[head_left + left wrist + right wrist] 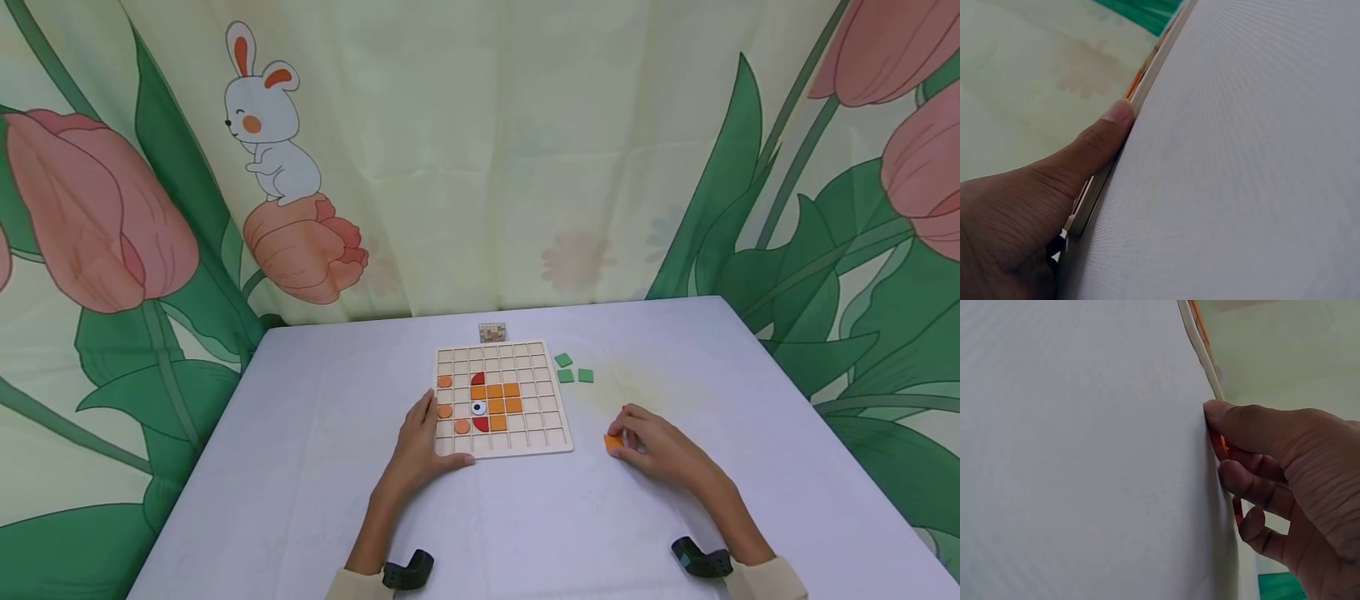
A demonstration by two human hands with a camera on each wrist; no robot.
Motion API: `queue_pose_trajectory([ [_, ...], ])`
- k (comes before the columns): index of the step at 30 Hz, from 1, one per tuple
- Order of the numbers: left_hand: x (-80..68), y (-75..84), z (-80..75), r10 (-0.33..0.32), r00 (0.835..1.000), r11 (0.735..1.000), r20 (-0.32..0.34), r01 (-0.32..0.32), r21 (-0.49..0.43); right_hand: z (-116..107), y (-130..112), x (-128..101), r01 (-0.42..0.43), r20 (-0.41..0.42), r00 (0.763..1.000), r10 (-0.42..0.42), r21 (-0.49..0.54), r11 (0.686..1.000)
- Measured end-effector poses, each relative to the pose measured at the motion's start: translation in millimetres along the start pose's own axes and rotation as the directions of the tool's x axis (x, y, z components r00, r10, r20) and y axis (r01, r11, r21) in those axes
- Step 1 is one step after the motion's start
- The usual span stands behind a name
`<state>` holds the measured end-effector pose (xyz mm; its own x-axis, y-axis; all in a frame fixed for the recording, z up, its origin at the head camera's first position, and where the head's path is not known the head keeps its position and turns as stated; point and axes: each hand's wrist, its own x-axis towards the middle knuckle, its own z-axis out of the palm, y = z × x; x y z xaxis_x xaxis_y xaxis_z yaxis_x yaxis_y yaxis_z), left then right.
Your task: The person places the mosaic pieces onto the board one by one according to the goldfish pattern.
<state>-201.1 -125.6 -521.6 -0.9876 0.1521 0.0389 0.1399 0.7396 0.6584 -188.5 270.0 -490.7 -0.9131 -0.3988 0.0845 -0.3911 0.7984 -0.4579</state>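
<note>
My left hand rests at the near left corner of a gridded wooden board, fingers stretched along its left side. In the left wrist view the thumb of the left hand lies straight against the board's edge. To the right of the board, my right hand pinches an orange square tile low over the table. A small red piece shows by its lower fingers in the right wrist view. Orange squares, red quarter-circles, orange discs and an eye piece sit on the grid.
Green square tiles lie just right of the board. Behind it stands a small clear box with coloured bits. A white cloth covers the table, and a printed curtain hangs behind its far edge.
</note>
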Motion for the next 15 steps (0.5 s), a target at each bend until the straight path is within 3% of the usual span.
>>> queue_pose_trajectory([
  [8,0.4,1.3,0.4,-0.005,1.000,1.000,0.004,0.005,-0.005,1.2,-7.2,6.4,-0.022,-0.009,1.000,0.022,-0.020,1.000],
  [15,-0.3,1.9,-2.0,-0.006,1.000,1.000,0.003,0.006,-0.006,-0.8,-14.5,18.2,0.029,-0.025,0.999,-0.031,-0.053,0.998],
])
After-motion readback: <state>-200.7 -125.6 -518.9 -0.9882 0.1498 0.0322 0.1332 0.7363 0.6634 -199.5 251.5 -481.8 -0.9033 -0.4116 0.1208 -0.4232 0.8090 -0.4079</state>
